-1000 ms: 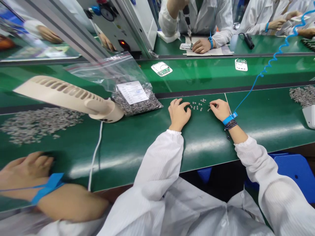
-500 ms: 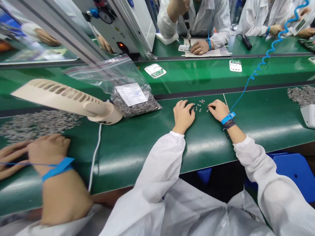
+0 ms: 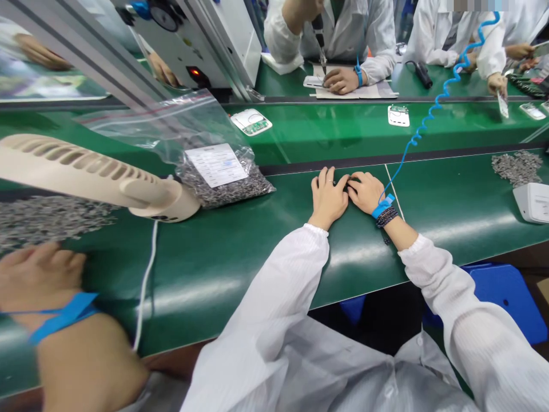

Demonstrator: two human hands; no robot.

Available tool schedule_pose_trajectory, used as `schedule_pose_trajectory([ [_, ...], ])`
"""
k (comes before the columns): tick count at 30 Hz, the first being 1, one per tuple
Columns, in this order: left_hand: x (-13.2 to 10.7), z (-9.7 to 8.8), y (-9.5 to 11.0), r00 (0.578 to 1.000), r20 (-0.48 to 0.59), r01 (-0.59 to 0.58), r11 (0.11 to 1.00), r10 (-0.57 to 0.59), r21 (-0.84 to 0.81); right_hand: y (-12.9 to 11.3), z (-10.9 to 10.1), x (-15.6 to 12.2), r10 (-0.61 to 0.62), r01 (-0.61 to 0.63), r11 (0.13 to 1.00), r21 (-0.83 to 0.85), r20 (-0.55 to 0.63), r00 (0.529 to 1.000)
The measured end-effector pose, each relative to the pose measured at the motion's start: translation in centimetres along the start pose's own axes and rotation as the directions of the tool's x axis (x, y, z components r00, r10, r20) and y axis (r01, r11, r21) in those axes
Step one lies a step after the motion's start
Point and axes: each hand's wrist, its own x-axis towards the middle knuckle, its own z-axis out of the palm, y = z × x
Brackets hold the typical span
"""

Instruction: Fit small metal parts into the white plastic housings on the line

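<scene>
My left hand (image 3: 329, 197) rests on the green bench with its fingers bent and spread, a ring on one of them. Right against its thumb and forefinger is my right hand (image 3: 366, 191), fingers bent together at the tips. What the right fingertips hold, if anything, is hidden. A dark bit shows between the two hands, too small to name. The small metal pieces on the bench here are covered by my hands. A blue wrist strap (image 3: 383, 206) with a coiled cord is on my right wrist.
A zip bag of small metal parts (image 3: 223, 177) lies left of my hands, beside a beige fan (image 3: 141, 186). Loose metal parts (image 3: 517, 166) lie far right near a white box (image 3: 532, 201). A co-worker's arm (image 3: 81, 337) reaches in at left. Circuit-board housings (image 3: 251, 122) sit beyond.
My hands have come together over the scattered small metal pieces, which were visible between them before. The view has shifted slightly right. A person at far right now holds out a white piece.
</scene>
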Motion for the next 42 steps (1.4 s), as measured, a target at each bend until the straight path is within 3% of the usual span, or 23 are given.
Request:
schedule_pose_trajectory([
  [6,-0.1,0.1,-0.1,1.0,-0.006,0.004,1.0,-0.005,-0.025,0.2,-0.3,-0.1,-0.007,0.007,1.0,-0.004,0.029,1.0],
  [11,-0.2,0.2,-0.2,0.999,-0.038,-0.011,1.0,0.012,0.002,0.1,-0.3,-0.2,0.019,-0.018,0.999,0.031,-0.016,1.0],
  [16,-0.2,-0.1,-0.1,0.999,-0.025,-0.04,0.998,0.039,-0.049,0.9,-0.1,0.1,0.172,-0.155,0.974,0.164,-0.095,0.981],
  [20,-0.3,-0.3,0.0,0.997,0.007,-0.077,0.992,0.079,-0.095,1.7,0.2,0.4,0.244,-0.221,0.942,0.251,-0.065,0.968],
  [36,-0.3,-0.3,-0.1,0.999,0.016,-0.047,0.997,0.048,-0.053,1.8,0.4,0.6,0.286,-0.276,0.932,0.234,-0.006,0.958],
  [42,-0.3,0.0,-0.3,1.0,-0.011,-0.01,0.997,0.01,-0.078,1.6,0.3,0.4,0.251,-0.242,0.935,0.258,-0.002,0.968],
])
